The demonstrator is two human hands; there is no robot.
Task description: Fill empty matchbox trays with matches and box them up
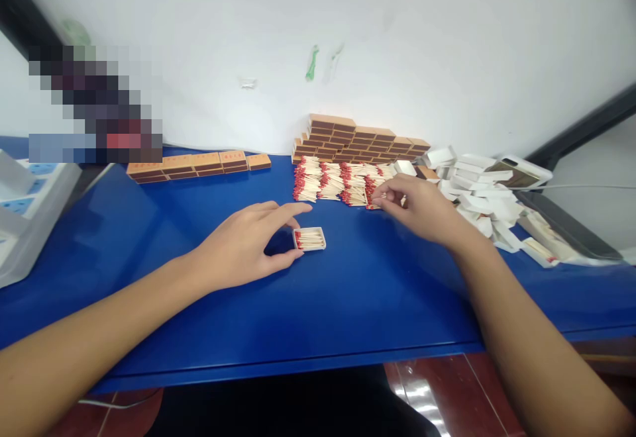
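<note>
A small white matchbox tray point(324, 239), partly filled with red-headed matches, lies on the blue table. My left hand point(251, 242) steadies its left end between the thumb and a bent finger, with the index finger stretched out above. Farther back, loose matches point(328, 182) lie in several side-by-side piles, their red heads facing left. At the right-hand pile my right hand point(415, 205) is closed in a pinch on matches, the thumb and fingertips close together. Exactly how many matches it grips is hidden.
Closed matchboxes point(342, 139) are stacked against the white wall behind the piles. A row of matchboxes point(193, 164) stands at the back left. Many white trays point(481, 189) are heaped at right, beside a phone point(521, 169) and a dark tray point(576, 225). A white container point(44, 225) sits far left.
</note>
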